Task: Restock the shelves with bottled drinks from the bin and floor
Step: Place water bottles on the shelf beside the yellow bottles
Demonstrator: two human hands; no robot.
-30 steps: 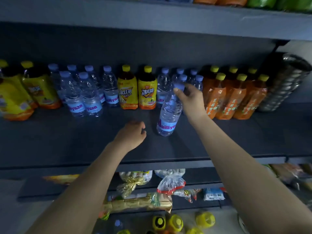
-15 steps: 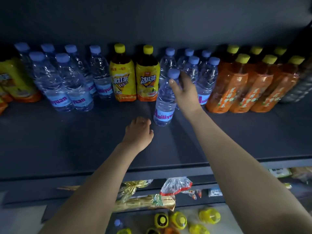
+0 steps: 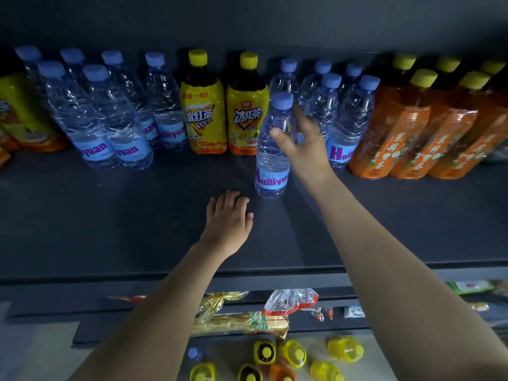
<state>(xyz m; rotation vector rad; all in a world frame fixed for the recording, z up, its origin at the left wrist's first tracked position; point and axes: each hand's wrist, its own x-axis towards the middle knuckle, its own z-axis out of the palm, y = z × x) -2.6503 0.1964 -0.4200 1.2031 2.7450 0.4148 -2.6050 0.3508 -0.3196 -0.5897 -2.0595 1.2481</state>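
Head view: the right hand has its thumb across the front of a clear ribbed plastic water bottle with a pale blue cap, while the fingers spread loosely past the bottle's right shoulder. The grip looks half released rather than closed tight. The bottle stands upright on the dark matte shelf board, alone in front of the back rows.

The left hand rests palm down on the board, fingers loosely curled, holding nothing, just below and left of the bottle's base.

The risk I would judge likeliest is a topple. The bottle is tall, narrow and thin-walled, so a thumb dragging off its slick label could tip it toward the left fingers or back into the yellow-labelled iced tea bottles with yellow caps, just beyond the thumb. To the right of the spread fingers, the clustered clear water bottles sit very near, so a wide withdrawal could knock them into the faceted orange tea bottles with yellow-green caps.

More yellow-capped bottles wait on the floor below both wrists.
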